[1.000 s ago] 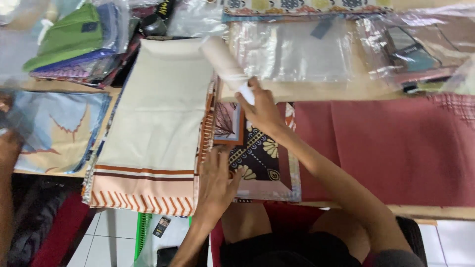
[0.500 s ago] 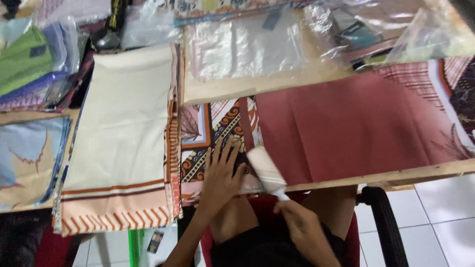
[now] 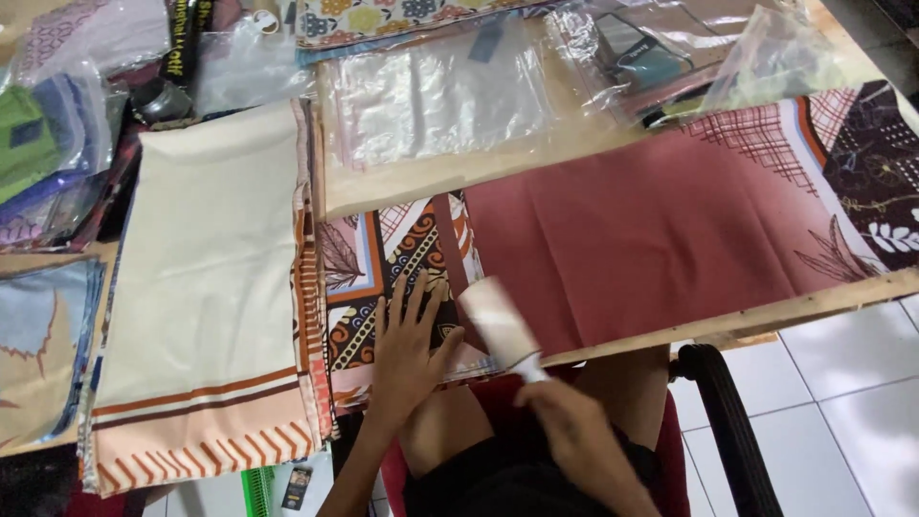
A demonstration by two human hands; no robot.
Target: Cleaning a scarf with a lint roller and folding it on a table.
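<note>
lint roller (image 3: 500, 321) in right hand (image 3: 565, 421) | left hand (image 3: 410, 347) flat on patterned cloth (image 3: 383, 258)

Bare forearms without sleeves, no rings or watch showing, and dark shorts (image 3: 517, 479).

Lint roller (image 3: 500, 324) motion-blurred; right hand (image 3: 565, 421) hides its handle; red cloth (image 3: 651, 239) cut off at right edge.
</note>
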